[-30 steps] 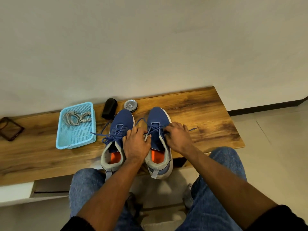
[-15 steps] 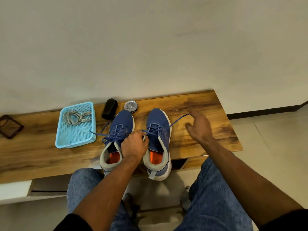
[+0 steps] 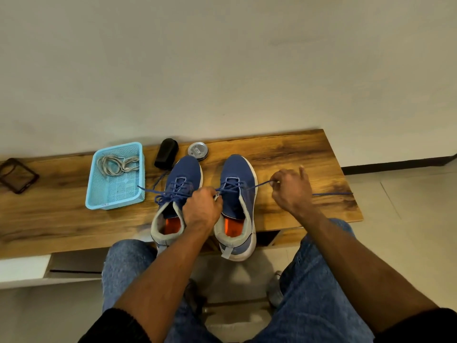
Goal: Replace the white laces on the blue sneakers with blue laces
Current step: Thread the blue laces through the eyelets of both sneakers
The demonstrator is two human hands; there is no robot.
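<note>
Two blue sneakers stand side by side on the wooden bench [image 3: 296, 149], toes toward the wall. The left sneaker [image 3: 184, 172] is threaded with a blue lace whose loose ends trail left. The right sneaker [image 3: 237, 169] carries a blue lace [image 3: 257, 185] stretched taut to the right. My right hand [image 3: 291, 189] pinches that lace, and its free end [image 3: 331, 193] lies on the bench beyond. My left hand [image 3: 202, 206] grips the right sneaker's collar and the lace's other side, between the two shoes. White laces [image 3: 116, 164] lie coiled in a light blue basket [image 3: 99, 194].
A black brush-like object [image 3: 166, 153] and a round silver tin [image 3: 197, 151] stand behind the sneakers by the wall. A dark frame-like object [image 3: 17, 174] lies at the bench's far left. My knees in jeans are below the bench edge, with tiled floor to the right.
My right hand left the right sneaker's eyelets and swung out to the right, drawing the blue lace taut; it has since come slightly back. The left hand stayed on the shoe.
</note>
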